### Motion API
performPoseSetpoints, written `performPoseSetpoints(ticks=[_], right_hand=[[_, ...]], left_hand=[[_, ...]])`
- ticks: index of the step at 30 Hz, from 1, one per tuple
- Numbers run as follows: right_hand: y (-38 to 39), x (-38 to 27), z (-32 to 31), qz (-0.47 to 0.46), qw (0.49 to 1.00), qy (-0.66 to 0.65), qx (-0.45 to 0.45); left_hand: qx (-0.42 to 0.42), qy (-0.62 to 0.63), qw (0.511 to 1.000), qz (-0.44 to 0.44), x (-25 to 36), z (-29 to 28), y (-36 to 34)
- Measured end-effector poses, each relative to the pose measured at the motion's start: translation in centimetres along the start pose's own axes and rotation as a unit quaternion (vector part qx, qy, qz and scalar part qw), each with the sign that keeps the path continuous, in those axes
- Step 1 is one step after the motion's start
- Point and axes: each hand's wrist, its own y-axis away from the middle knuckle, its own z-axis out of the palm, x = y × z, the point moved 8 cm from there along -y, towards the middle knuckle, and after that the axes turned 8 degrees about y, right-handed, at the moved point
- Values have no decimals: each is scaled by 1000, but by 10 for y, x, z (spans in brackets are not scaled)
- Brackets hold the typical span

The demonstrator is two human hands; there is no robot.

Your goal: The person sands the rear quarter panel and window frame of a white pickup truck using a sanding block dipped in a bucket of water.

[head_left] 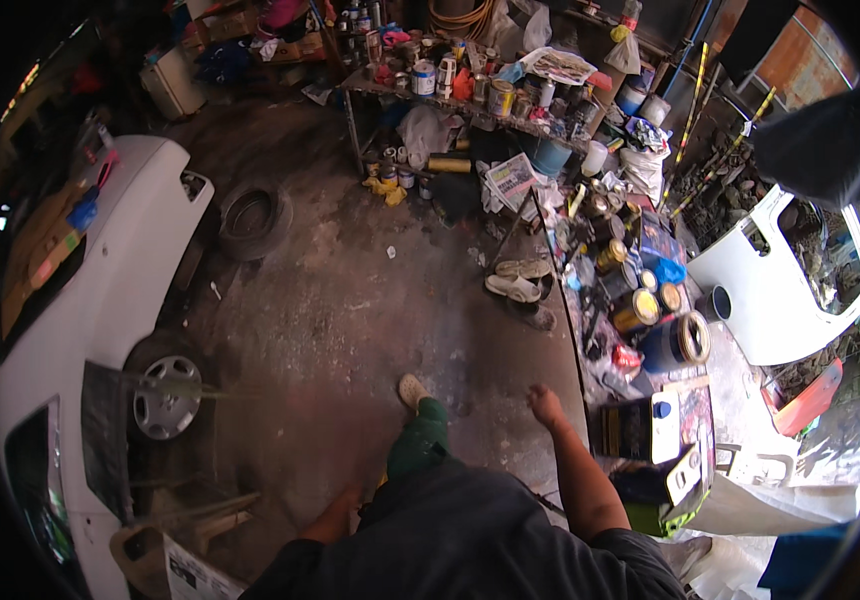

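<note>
My right hand [545, 403] hangs beside the cluttered workbench on the right, with its fingers loosely curled and apart and nothing in them. Cans, a dark blue pail [672, 350] and a black-and-white container [625, 430] crowd that bench. Low at the left, my left hand [345, 505] is near my body, its fingers mostly hidden and blurred. My foot [413, 390], in a pale shoe, is on the stained concrete floor [320, 300] below me.
A white car [135, 215] takes up the left, with a loose tire [250, 220] by it. A shelf of cans and tins [505, 95] stands at the back, above pale shoes [515, 285]. A white door panel [740, 320] leans at the right; a chair [140, 555] is lower left.
</note>
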Motion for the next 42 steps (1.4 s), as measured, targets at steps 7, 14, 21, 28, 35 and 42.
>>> performPoseSetpoints(ticks=[7, 14, 21, 28, 35, 42], right_hand=[[-26, -1, 41, 140, 967, 143, -156], [-148, -22, 56, 118, 986, -27, -116], [-411, -98, 57, 155, 977, -113, -97], [-664, -198, 7, 26, 972, 139, -189], [-927, -206, 1, 7, 937, 282, -207], [-1121, -279, 70, -46, 939, 300, -162]], left_hand=[[84, -85, 987, 105, 152, -177, -115], [177, 6, 963, 203, 455, -344, -162], [91, 102, 979, 148, 513, -340, -288], [135, -19, 991, 19, 560, -369, -316], [83, 74, 993, -49, 651, -359, -397], [173, -29, 984, -32, 704, -372, -451]])
